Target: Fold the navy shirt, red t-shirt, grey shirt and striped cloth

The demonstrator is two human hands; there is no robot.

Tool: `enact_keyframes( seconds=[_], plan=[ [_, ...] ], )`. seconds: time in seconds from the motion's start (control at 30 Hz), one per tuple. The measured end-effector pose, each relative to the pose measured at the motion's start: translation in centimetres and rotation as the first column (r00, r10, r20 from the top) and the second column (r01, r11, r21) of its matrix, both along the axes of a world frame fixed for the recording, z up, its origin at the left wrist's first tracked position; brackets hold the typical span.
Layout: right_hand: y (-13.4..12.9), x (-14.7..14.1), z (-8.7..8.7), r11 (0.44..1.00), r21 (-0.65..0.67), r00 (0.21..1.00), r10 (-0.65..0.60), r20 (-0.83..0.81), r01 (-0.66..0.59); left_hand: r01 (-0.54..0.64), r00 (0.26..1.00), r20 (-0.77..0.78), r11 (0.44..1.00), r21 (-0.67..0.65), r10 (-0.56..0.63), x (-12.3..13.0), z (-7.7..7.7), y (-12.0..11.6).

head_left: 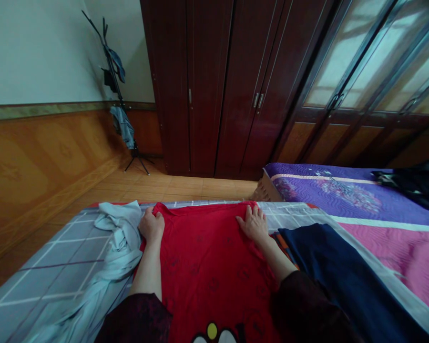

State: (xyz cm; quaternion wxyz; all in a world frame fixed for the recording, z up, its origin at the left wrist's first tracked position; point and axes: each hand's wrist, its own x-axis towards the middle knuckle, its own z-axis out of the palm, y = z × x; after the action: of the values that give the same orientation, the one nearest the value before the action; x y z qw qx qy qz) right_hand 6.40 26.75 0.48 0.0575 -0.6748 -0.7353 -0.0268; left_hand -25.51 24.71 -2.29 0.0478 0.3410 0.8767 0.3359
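A red garment (pixel 210 247) lies spread face-up on a checked bed (pixel 57 267), its far edge drawn nearly straight between a person's two hands. The left hand (pixel 152 225) is curled around the far left corner, cloth gathered in its grip; the right hand (pixel 253 224) rests flat on the far right corner, fingers slightly spread. The single red piece looks light, thin and limp, likely to wrinkle easily but not to break, with little sign of slipperiness; its two far corners appear the best places to take hold. A yellow-and-white print shows at the near end, partly cut off.

Flanking it are one pale blue garment (pixel 123 233), crumpled beside the left arm, and one navy garment (pixel 329 262), laid flatter to the right, with an orange-striped cloth (pixel 284 248) peeking out beside it. Beyond stand one second bed (pixel 307 188) under purple and pink covers, bearing one dark bundle (pixel 418 183); one coat rack (pixel 110 71) hung with at least three items; and one dark red wardrobe (pixel 207 57) with three visible handles.
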Motion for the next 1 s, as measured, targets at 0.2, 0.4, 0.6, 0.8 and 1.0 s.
enact_keyframes(
  seconds=[0.2,0.4,0.6,0.8,1.0],
  plan=[
    [-5.7,-0.4,0.2,0.976,-0.014,0.975,0.214,-0.062,-0.215,-0.009,1.000,0.019,0.998,0.057,0.008,0.1,-0.5,0.3],
    [-8.7,-0.3,-2.7,0.976,-0.010,0.970,0.215,-0.111,-0.218,-0.073,0.997,0.047,0.979,0.191,0.066,-1.0,-1.2,0.4],
    [-7.9,0.2,-2.7,0.973,0.028,0.964,0.230,-0.134,-0.228,-0.079,0.995,-0.031,0.945,0.318,0.094,-0.9,0.0,-0.2],
    [-8.1,0.1,-2.8,0.973,0.048,0.962,0.230,-0.147,-0.225,0.509,0.852,-0.227,0.846,0.156,-0.471,3.7,-0.6,0.7],
    [-7.8,0.1,-3.0,0.970,0.083,0.958,0.240,-0.155,-0.229,0.542,0.796,-0.306,0.840,-0.026,-0.523,2.0,-1.8,0.9]
  ],
)
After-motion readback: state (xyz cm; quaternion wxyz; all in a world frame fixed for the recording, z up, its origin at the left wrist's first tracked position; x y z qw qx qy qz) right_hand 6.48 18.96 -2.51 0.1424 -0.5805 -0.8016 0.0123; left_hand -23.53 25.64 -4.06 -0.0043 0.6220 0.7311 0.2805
